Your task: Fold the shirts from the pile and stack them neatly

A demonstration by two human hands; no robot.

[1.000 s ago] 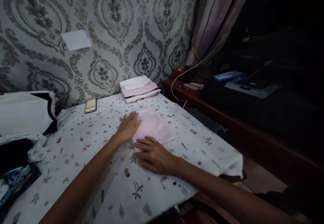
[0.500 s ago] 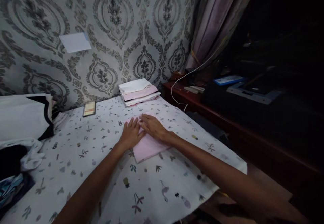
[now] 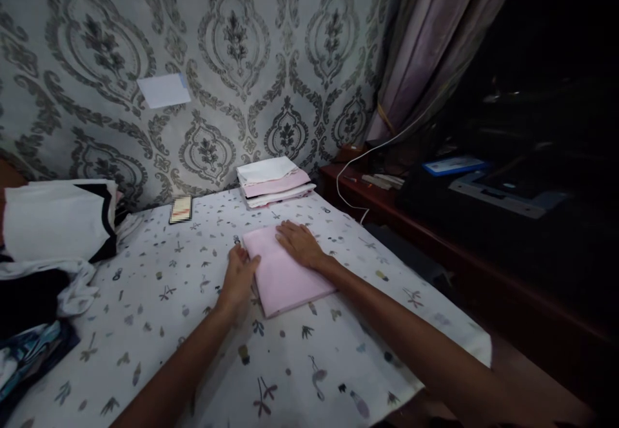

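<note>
A folded pink cloth lies flat on the patterned white sheet, in the middle of the head view. At its left edge is my left hand, thumb on top of the cloth and fingers curled at the side, gripping that edge. My right hand rests palm down on the cloth's upper right part, its fingers stretched out. Behind the cloth, near the wall, stands a stack of folded white and pink cloths.
White and black clothes are heaped at the left. A small card-like object lies near the wall. To the right, a dark red surface holds small items, with a white cable hanging over it. A purple curtain hangs behind.
My left hand has moved off the top of the pink cloth to its left edge, and its fingers have curled. My right hand stays flat on the cloth. The view has shifted slightly left.
</note>
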